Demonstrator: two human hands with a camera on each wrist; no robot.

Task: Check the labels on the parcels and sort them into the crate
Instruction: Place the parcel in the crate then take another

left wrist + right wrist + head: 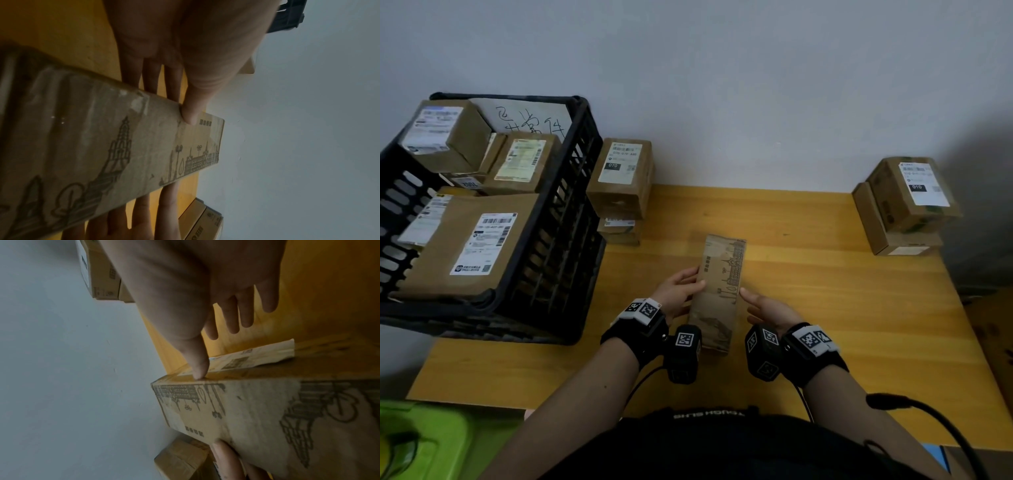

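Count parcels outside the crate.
5: long parcel in the middle; labelled box on lower box beside the crate; right top box on right bottom box. Others may be hidden.

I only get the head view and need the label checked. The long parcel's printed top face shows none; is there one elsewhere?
Observer: Yes, the right wrist view shows a white label on the long parcel's right side face.
Operator: Readable?
Observer: No, too oblique; only a square code shows.
Operator: How does the left hand grip?
Observer: Left wrist view: thumb on the printed face, fingers underneath.
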